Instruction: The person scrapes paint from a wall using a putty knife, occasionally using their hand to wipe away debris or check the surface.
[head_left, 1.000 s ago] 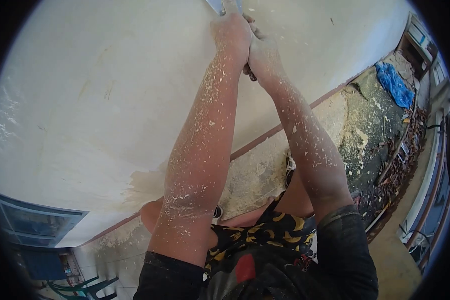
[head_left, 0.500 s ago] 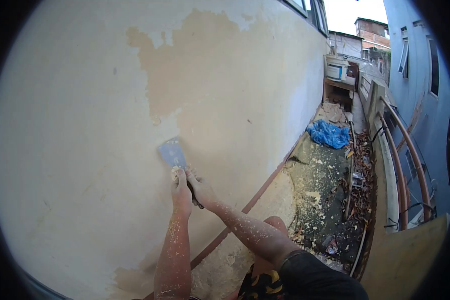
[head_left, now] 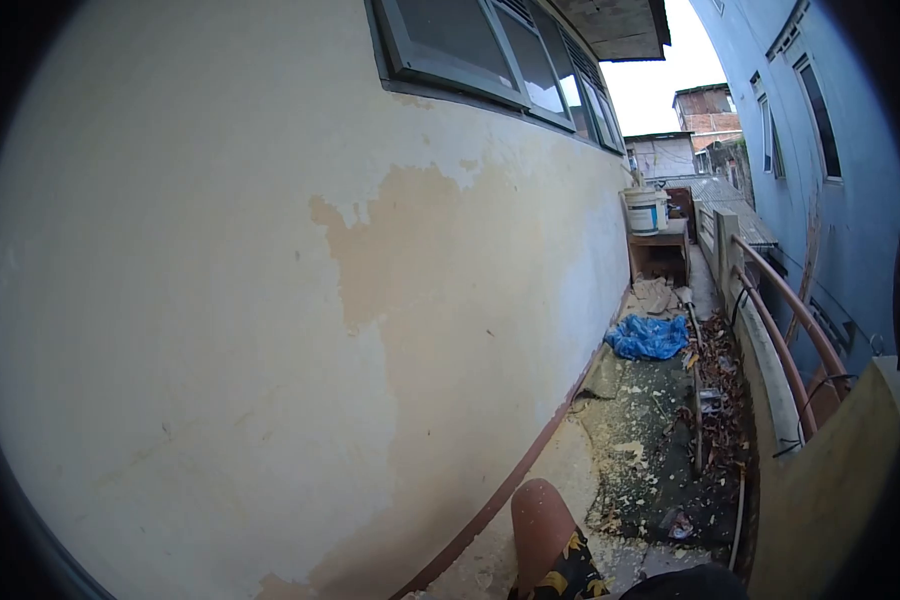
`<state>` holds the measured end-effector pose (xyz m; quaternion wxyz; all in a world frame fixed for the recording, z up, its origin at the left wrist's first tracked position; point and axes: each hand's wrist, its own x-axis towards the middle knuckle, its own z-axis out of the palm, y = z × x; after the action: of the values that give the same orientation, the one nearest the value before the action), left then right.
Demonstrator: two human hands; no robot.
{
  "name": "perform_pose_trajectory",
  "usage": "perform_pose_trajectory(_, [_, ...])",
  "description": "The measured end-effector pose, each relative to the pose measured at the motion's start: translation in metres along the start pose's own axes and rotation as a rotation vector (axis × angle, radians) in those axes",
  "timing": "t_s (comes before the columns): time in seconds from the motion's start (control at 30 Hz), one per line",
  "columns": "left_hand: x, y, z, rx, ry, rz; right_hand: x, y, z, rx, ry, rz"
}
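Neither of my hands shows at this moment, and the scraper they held earlier is also out of sight. In front of me on the left rises a cream wall. Its paint is gone in a large tan bare patch with ragged edges, and the tan surface runs down toward the base. Low in the view my bent knee shows beside the wall's foot, with patterned shorts below it.
Paint flakes litter the walkway. Farther along lie a blue plastic sheet and dry leaves. A white bucket stands on a wooden cabinet. Railings border the right side; windows open outward above.
Both my hands and the scraper have left the view. My head has tilted up, so the wall patch sits lower and the windows show more fully.
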<state>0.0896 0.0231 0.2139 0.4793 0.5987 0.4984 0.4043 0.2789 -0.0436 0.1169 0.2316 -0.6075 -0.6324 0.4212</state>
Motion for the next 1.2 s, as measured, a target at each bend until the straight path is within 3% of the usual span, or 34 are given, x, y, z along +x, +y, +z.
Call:
perform_pose_trajectory(0.07, [-0.012,-0.016,-0.003,0.006,0.050,-0.033,-0.005,-0.012,-0.014,-0.037,-0.181,-0.221])
perform_pose_trajectory(0.2, [-0.030,-0.043,-0.006,0.008,0.139,-0.060,0.002,-0.034,-0.033,-0.196,-0.214,-0.029])
perform_pose_trajectory(0.27, [-0.034,-0.055,-0.006,-0.002,0.186,-0.068,-0.001,-0.037,-0.020,-0.241,-0.128,-0.008])
perform_pose_trajectory(0.37, [-0.034,-0.073,-0.002,-0.035,0.264,-0.075,0.005,-0.027,-0.004,-0.164,-0.014,-0.157])
perform_pose_trajectory(0.43, [-0.027,-0.087,-0.002,-0.050,0.357,-0.056,0.016,-0.001,0.017,-0.249,0.145,-0.364])
perform_pose_trajectory(0.47, [-0.016,-0.087,-0.001,-0.048,0.404,-0.049,0.011,-0.012,0.007,-0.177,0.063,-0.272])
perform_pose_trajectory(0.5, [-0.013,-0.079,0.006,-0.116,0.620,0.134,0.011,-0.017,-0.001,-0.213,0.102,-0.281])
perform_pose_trajectory(0.57, [-0.003,-0.081,-0.002,-0.253,0.650,0.090,0.013,-0.026,-0.011,-0.192,0.211,-0.209])
perform_pose_trajectory(0.67, [0.004,-0.038,-0.016,-0.184,0.622,0.248,0.024,-0.031,-0.016,0.029,0.344,-0.064])
perform_pose_trajectory(0.73, [0.030,-0.021,-0.038,0.101,0.593,0.379,0.036,-0.017,-0.009,0.143,0.333,-0.056])
perform_pose_trajectory(0.83, [0.075,0.088,-0.054,0.599,0.635,0.821,0.053,-0.007,-0.013,0.262,0.319,-0.014])
perform_pose_trajectory(0.93, [0.126,0.192,-0.057,1.080,0.707,1.045,0.061,-0.013,-0.017,0.350,0.308,0.031])
perform_pose_trajectory(1.03, [0.182,0.279,-0.043,1.438,0.974,1.157,0.062,-0.027,-0.032,0.416,0.341,0.044])
perform_pose_trajectory(1.1, [0.229,0.316,-0.032,1.509,1.155,1.213,0.065,-0.019,-0.026,0.440,0.340,0.059])
perform_pose_trajectory(1.2, [0.294,0.335,0.017,1.536,1.085,1.168,0.074,-0.007,-0.016,0.625,0.226,0.149])
